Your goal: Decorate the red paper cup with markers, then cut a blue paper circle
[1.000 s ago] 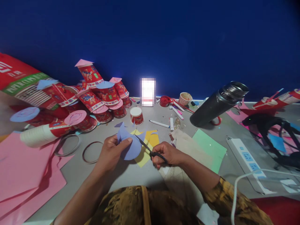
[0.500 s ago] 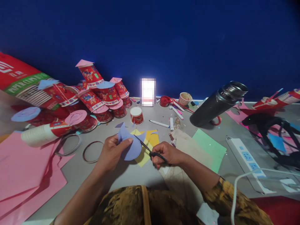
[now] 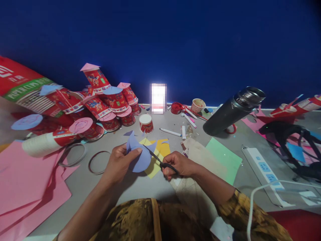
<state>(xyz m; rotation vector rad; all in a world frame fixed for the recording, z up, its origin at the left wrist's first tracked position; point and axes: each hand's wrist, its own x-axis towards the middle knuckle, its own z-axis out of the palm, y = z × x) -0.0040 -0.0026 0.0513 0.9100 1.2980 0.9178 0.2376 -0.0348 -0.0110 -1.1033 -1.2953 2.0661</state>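
My left hand (image 3: 122, 160) pinches a lavender sheet of paper (image 3: 140, 161), thumb on top. The paper has a rounded lower edge and pointed upper corners. Black-handled scissors (image 3: 160, 162) are gripped in my right hand (image 3: 177, 164), their blades reaching up and left to the paper's right side. Whether the blades are parted I cannot tell. Beneath lie yellow paper pieces (image 3: 163, 149). Beyond the paper stands a red paper cup (image 3: 146, 126) with a white top.
Red paper cups with paper tops (image 3: 115, 100) are piled at left, behind pink sheets (image 3: 22, 177). A black flask (image 3: 230, 112), green paper (image 3: 223, 157) and a power strip (image 3: 265, 175) lie right. A marker (image 3: 170, 132) and a tape ring (image 3: 99, 163) rest on the table.
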